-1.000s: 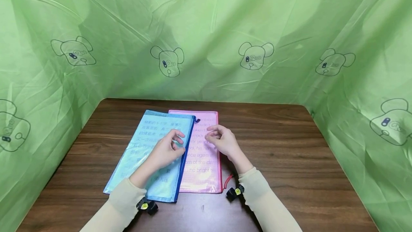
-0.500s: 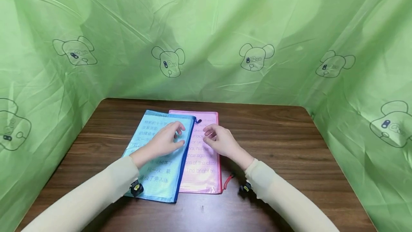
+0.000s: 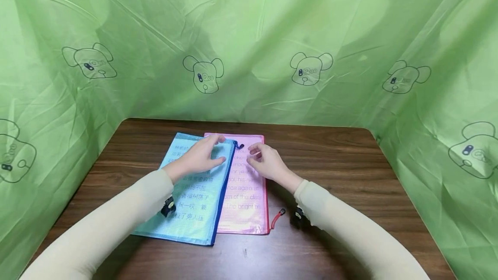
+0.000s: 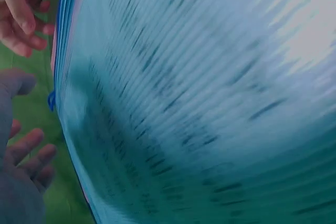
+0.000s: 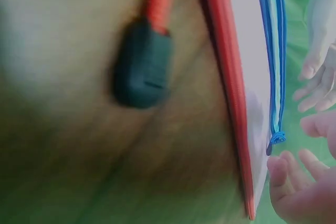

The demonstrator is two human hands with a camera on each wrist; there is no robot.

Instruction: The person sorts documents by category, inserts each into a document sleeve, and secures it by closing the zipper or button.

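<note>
A blue zip file pouch lies tilted on the table, its left part under my left arm. Printed Chinese characters show through its ribbed clear face. It overlaps a pink zip file pouch that bears English print. My left hand is over the upper part of the blue pouch, fingers loosely bent, thumb apart, holding nothing. Over the pink pouch's right side is my right hand, fingers relaxed and bent, also holding nothing. Between the hands sits the blue zip pull. The right wrist view shows the blue pouch's zip edge.
A red zip cord with a black end sticks out from the pink pouch's lower right corner. The dark wooden table stretches to both sides. A green curtain with printed bear heads closes off the back and sides.
My left hand has moved up along the blue pouch, and its thumb and fingers have spread wider. My right hand has shifted up slightly. Both pouches stay where they were.
</note>
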